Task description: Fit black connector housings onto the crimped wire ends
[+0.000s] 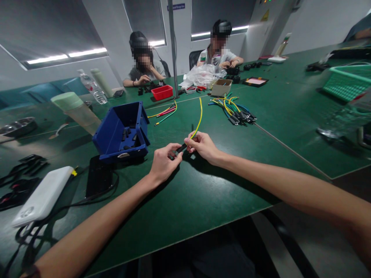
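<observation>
Over the green table, my left hand [164,161] pinches a short black sleeve [181,148] at the lower end of a yellow-green wire [199,117]. My right hand [203,146] grips that wire just beside the sleeve, and its free end curves up and away. Whether the sleeve covers a terminal is hidden by my fingers. To the left stands a blue bin [120,131] with several loose black sleeves [129,136] inside. Beyond my right hand lies a bundle of yellow, green and blue wires [232,108] with black sleeved ends. A few loose wires [166,112] rest behind the bin.
A white power bank [43,196] and a black phone [99,177] with cables lie at left. Farther back are a red tray [162,92], a cardboard box [221,88] and a metal pole [174,50]. A green basket [348,82] stands at right. Two people sit opposite.
</observation>
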A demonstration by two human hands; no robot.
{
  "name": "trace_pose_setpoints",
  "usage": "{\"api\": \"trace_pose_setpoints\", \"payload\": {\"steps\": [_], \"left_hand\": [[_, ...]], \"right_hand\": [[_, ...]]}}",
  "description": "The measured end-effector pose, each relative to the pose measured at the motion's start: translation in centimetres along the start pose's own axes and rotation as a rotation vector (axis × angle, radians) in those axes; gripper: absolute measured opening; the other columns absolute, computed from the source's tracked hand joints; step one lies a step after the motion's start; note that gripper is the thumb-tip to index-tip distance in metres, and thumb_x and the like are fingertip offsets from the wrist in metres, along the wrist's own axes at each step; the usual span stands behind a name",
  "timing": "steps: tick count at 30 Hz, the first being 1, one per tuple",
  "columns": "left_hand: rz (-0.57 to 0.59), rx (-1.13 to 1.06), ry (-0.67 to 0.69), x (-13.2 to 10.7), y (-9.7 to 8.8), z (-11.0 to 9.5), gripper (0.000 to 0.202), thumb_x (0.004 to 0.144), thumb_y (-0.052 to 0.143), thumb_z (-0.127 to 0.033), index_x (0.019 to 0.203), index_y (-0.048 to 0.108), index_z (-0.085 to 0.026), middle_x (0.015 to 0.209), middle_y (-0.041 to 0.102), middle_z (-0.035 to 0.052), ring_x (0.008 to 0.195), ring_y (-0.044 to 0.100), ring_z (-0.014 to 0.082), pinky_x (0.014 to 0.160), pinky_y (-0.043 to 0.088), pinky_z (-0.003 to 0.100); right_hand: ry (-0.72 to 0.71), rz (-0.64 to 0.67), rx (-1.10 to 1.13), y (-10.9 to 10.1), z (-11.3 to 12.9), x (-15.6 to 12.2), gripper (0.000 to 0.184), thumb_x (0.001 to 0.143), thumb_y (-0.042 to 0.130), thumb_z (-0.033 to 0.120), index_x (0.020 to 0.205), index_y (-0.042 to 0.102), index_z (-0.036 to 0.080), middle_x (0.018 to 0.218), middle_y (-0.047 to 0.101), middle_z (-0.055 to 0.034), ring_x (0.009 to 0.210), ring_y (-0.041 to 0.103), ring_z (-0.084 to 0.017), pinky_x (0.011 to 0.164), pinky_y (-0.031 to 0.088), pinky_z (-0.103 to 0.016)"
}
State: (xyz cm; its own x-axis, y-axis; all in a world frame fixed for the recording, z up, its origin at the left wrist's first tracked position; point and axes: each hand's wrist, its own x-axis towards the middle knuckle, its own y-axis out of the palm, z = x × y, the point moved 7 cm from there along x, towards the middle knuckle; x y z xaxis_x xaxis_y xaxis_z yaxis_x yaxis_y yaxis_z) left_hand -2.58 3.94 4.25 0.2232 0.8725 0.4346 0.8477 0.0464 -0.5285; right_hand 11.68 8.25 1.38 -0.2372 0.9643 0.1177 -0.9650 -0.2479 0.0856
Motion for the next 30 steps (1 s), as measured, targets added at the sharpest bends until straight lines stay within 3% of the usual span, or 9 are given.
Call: {"api": "trace_pose_setpoints", "payload": {"steps": [10, 30], "left_hand": [[0.060, -0.011, 0.034, 0.18, 0.33, 0.42, 0.016, 0.078, 0.066, -0.019, 0.094, 0.068, -0.015, 0.073, 0.070, 0.0007, 0.054, 0.059, 0.0079, 0.052, 0.048, 0.018], [0.025, 0.044, 0.106, 0.08, 0.20, 0.21, 0.018, 0.077, 0.068, -0.018, 0.095, 0.070, -0.015, 0.072, 0.072, 0.0009, 0.052, 0.059, 0.0080, 0.051, 0.046, 0.018]], "right_hand": [[0.001, 0.018, -0.002, 0.04, -0.28, 0.06, 0.037, 0.068, 0.077, 0.046, 0.077, 0.055, 0.017, 0.058, 0.057, 0.0041, 0.052, 0.055, -0.009, 0.050, 0.046, -0.021], [0.051, -0.035, -0.002, -0.25, -0.33, -0.11, 0.042, 0.068, 0.076, 0.043, 0.092, 0.052, 0.019, 0.060, 0.058, 0.0049, 0.055, 0.058, -0.011, 0.052, 0.049, -0.023]]}}
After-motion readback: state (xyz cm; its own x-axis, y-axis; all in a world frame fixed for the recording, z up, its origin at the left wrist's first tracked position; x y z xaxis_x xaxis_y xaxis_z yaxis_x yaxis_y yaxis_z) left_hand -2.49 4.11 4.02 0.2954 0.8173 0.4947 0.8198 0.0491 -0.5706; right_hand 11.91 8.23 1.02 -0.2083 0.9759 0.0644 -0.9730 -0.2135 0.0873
